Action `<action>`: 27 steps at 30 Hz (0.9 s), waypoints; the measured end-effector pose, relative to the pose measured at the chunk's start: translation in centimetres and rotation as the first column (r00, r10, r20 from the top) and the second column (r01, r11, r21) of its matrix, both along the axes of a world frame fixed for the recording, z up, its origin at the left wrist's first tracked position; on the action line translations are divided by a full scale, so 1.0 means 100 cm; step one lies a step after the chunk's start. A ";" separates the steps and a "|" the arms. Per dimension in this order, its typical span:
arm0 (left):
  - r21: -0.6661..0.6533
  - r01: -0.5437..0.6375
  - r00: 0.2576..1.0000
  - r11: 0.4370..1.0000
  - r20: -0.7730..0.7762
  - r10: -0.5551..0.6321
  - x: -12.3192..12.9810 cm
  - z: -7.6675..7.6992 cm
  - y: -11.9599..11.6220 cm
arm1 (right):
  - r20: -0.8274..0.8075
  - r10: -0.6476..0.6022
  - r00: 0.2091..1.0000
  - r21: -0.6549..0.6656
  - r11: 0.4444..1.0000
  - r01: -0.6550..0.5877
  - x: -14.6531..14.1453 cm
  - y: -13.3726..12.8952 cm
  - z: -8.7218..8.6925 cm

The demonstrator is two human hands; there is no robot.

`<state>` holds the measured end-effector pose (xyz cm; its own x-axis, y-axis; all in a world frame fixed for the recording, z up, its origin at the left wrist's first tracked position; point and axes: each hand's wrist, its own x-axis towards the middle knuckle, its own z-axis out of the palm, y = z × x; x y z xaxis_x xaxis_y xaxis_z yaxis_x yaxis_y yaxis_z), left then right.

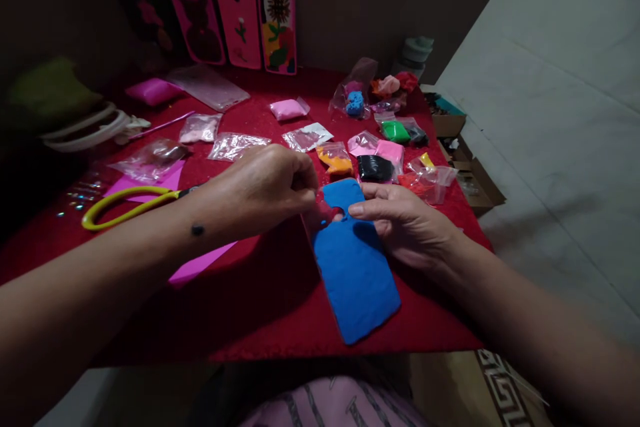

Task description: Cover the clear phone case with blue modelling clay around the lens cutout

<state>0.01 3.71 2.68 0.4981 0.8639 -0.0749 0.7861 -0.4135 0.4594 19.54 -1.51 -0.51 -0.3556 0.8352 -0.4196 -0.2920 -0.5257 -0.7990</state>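
Observation:
A clear phone case (355, 273) is covered with a layer of blue clay, with a gap of bare case around the camera hole at its upper left. My right hand (410, 217) grips the case by its right side, thumb on top of the clay and fingers beneath. My left hand (280, 180) is at the upper left edge of the case, its fingers curled and pinched together. Whatever is between those fingertips, if anything, is hidden. Small blue bits lie by the camera hole.
Yellow-handled scissors (130, 203) lie left, partly behind my left forearm. Bags of orange clay (336, 160), black clay (376, 168) and green clay (395, 131) sit beyond the case. Decorated phone cases (237, 20) lean on the wall. Cardboard boxes (475, 180) stand off the table's right edge.

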 end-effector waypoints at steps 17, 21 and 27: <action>0.019 0.035 0.998 0.999 0.045 -0.036 -0.002 -0.003 -0.001 | 0.110 0.010 0.994 -0.083 0.997 -0.001 -0.007 -0.002 -0.003; 0.011 0.011 1.000 1.000 0.026 -0.011 -0.001 -0.002 -0.001 | 0.039 -0.016 0.999 -0.069 0.997 0.019 -0.005 0.000 -0.002; 0.010 -0.013 1.000 1.000 -0.014 0.013 0.000 0.000 -0.002 | 0.020 0.014 1.000 -0.057 0.998 -0.013 -0.005 0.001 -0.005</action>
<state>0.02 3.52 2.71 0.4861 0.8708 -0.0734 0.7976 -0.4078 0.4444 19.09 -1.42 -0.99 -0.3578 0.8049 -0.4735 -0.2689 -0.5744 -0.7732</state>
